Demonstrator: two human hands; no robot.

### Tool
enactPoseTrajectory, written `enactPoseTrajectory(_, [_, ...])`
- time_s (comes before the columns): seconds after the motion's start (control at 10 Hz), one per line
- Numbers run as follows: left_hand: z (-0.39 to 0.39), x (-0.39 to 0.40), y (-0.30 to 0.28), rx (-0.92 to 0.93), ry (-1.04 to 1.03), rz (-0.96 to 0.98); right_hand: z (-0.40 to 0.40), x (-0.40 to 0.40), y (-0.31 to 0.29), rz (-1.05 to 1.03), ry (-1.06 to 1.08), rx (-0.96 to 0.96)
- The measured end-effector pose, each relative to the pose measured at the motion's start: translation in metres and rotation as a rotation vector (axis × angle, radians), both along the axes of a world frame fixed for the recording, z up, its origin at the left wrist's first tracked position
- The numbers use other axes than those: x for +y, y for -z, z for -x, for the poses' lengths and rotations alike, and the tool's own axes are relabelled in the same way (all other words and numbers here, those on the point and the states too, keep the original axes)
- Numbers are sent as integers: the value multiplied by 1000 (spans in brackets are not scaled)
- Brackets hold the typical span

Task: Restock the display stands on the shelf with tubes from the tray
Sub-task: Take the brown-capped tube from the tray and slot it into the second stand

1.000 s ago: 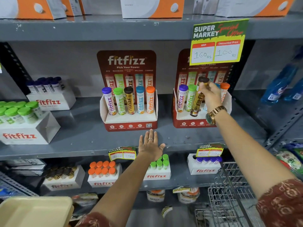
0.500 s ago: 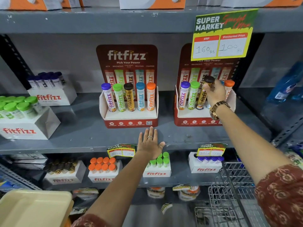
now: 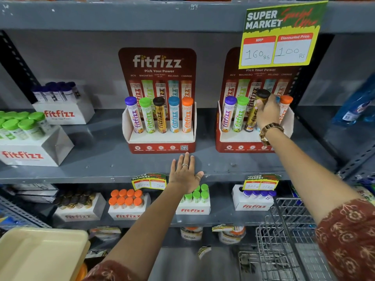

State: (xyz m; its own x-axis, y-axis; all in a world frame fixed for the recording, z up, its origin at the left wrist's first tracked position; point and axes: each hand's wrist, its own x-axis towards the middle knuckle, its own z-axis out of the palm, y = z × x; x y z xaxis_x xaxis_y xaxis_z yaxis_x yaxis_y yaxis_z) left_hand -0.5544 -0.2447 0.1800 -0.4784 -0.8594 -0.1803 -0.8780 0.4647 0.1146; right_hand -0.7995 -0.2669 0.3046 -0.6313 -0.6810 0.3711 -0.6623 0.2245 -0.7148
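Two red fitfizz display stands sit on the grey middle shelf. The left stand point(image 3: 160, 146) holds several tubes in a row with purple, green, black, blue and orange caps. In the right stand point(image 3: 221, 142), purple, green and orange capped tubes stand upright. My right hand point(image 3: 266, 113) grips a black-capped gold tube point(image 3: 251, 118), its base down in the stand's middle slot. A blue cap shows just behind my fingers. My left hand point(image 3: 185, 173) lies flat, fingers spread, on the shelf edge below the left stand. A beige tray point(image 3: 40, 254) fills the bottom left corner.
White fitfizz boxes of green-capped point(image 3: 24, 126) and purple-capped tubes point(image 3: 58, 92) stand at the left of the shelf. More boxes line the lower shelf. A price sign point(image 3: 278, 35) hangs over the right stand. A wire basket point(image 3: 284, 240) sits at bottom right.
My right hand has lowered the black-capped tube from a tilt above the right stand down into its middle slot. My left hand has stayed flat on the shelf edge.
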Motion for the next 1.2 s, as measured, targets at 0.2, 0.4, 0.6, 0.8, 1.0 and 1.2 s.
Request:
enactPoseTrajectory(0.2, [0, 1, -1, -3, 2, 2, -1, 0, 0, -14, 14, 23])
enactPoseTrajectory(0.4, [0, 0, 0, -2, -1, 1, -4, 4, 0, -14, 24, 40])
enactPoseTrajectory(0.6, [-1, 1, 0, -2, 5, -2, -6, 4, 1, -17, 46, 53])
enactPoseTrajectory(0.8, [-1, 1, -1, 1, 7, -3, -16, 2, 3, -67, -5, 82])
enactPoseTrajectory(1.0, [-1, 0, -1, 23, -3, -13, -19, 0, 6, -71, 4, 77])
enactPoseTrajectory(1.2, [-1, 0, -1, 26, -7, -20, -13, -2, 12, -93, 48, -8])
